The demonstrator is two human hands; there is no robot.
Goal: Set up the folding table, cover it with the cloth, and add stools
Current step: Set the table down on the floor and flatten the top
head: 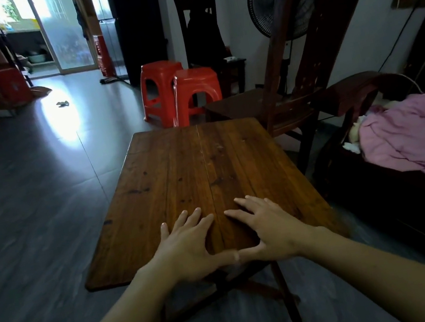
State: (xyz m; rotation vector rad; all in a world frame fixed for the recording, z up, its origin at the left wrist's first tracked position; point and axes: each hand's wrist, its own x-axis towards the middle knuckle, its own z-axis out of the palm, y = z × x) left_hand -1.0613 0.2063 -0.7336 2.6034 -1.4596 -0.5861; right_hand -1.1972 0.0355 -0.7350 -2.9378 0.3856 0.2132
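**A:** Head view, first entry?

**B:** Folding table [178, 166]: top flat, standing on crossed legs, mid-floor. Stiff wooden boards, likely heavy. Take it by the long edges, not the centre seam.

**A:** Hands?

**B:** Left hand [189, 244] and right hand [268, 227]: flat on the near end of the top, fingers spread, thumbs meeting, gripping nothing.

**A:** Remaining stock?

**B:** Red stools [195, 78]: two, side by side beyond the far end. Plastic, probably light; lift by the seat rim. Pink cloth [414, 136]: heaped at right, possibly the cover; soft, limp.
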